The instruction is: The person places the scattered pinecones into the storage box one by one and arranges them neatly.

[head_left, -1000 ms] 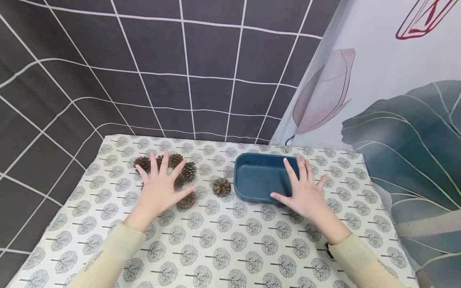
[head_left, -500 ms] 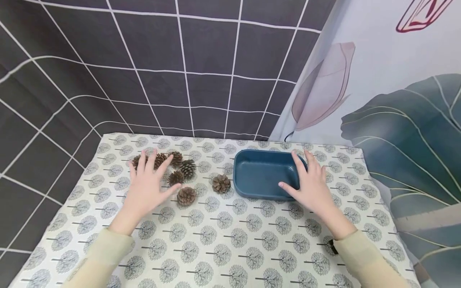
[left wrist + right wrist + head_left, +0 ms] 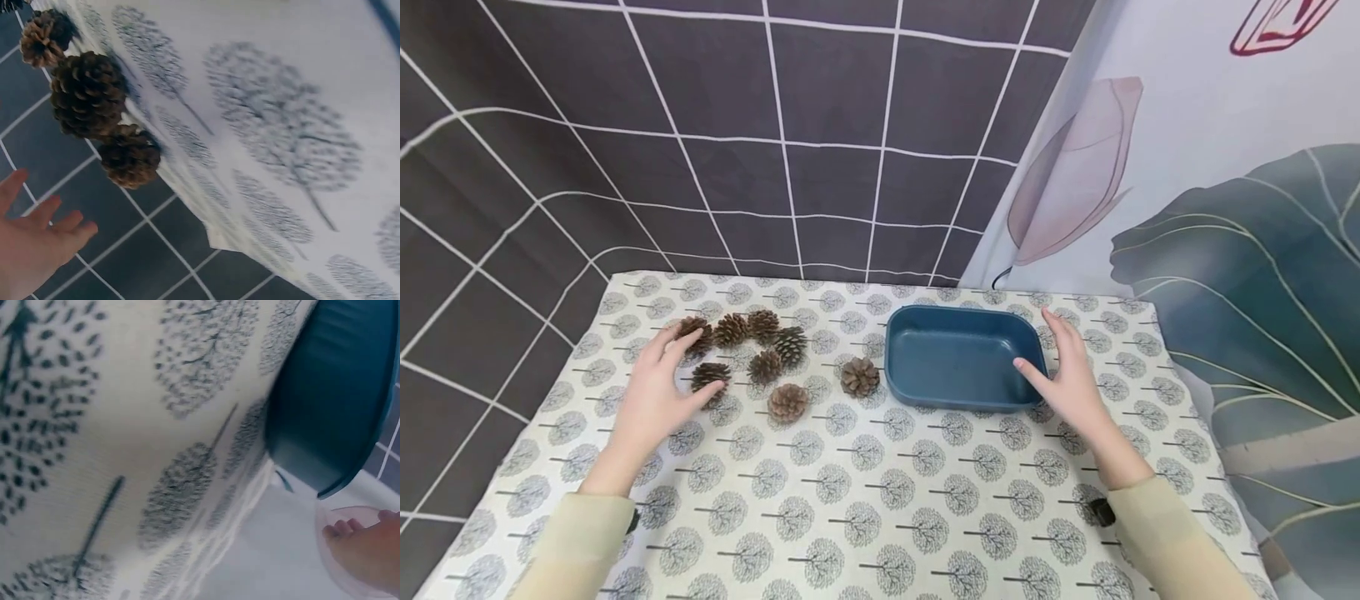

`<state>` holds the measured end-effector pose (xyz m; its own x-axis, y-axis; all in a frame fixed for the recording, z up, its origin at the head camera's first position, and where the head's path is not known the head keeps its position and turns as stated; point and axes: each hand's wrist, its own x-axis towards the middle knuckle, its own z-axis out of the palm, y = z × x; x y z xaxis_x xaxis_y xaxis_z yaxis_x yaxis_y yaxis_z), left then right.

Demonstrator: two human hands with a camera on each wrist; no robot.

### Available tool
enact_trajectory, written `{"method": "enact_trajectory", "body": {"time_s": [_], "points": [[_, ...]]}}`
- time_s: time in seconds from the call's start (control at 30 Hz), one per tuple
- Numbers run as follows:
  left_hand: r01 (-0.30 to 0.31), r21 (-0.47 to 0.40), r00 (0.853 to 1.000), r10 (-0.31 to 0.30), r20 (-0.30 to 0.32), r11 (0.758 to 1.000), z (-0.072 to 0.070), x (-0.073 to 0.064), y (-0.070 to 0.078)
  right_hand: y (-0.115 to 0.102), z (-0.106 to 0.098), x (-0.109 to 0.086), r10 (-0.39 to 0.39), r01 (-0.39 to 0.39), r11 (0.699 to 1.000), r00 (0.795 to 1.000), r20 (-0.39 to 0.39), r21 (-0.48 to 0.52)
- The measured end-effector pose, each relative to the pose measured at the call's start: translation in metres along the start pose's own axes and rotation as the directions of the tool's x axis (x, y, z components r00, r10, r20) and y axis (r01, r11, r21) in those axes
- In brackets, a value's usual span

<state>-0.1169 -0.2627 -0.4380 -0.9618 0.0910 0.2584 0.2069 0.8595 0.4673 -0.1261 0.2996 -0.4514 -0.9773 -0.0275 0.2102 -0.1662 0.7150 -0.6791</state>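
Several brown pine cones [image 3: 765,367] lie in a loose cluster on the left part of the table. My left hand [image 3: 658,387] hovers at the cluster's left side with fingers spread in a loose curve, nearest to one pine cone [image 3: 711,381]. In the left wrist view its fingers [image 3: 47,219] show a gap from the cones. A single pine cone [image 3: 860,377] sits beside the left end of a dark blue rectangular container [image 3: 962,402]. At the container's right end is my right hand [image 3: 1071,387], thumb near the rim and fingers outside; contact cannot be told.
A white cloth with a tree print [image 3: 865,500] covers the table. Behind it hangs a dark curtain with a white grid [image 3: 842,183]. On the right is a pale curtain with a large leaf pattern [image 3: 1247,292].
My left hand has drawn left and back, uncovering the pine cones. The right hand has shifted right, from over the container to its right end. The cones and container stay in place.
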Motion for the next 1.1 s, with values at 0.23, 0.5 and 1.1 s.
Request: {"method": "enact_trajectory", "body": {"time_s": [0.23,0.5,1.1], "points": [[0.083,-0.009,0.995,-0.082,0.055,0.997,-0.001,-0.008,-0.010,0.015,0.002,-0.001,0.061,-0.065,0.979,0.998,0.026,0.191],[0.158,-0.015,0.977,-0.154,0.150,0.987,0.006,-0.018,-0.016,0.024,0.003,-0.001,0.142,-0.179,0.921,0.981,0.130,0.346],[0.267,-0.119,0.938,-0.230,0.260,0.956,0.020,-0.017,-0.029,0.050,0.003,-0.002,0.192,-0.356,0.705,0.929,0.317,0.614]]}}
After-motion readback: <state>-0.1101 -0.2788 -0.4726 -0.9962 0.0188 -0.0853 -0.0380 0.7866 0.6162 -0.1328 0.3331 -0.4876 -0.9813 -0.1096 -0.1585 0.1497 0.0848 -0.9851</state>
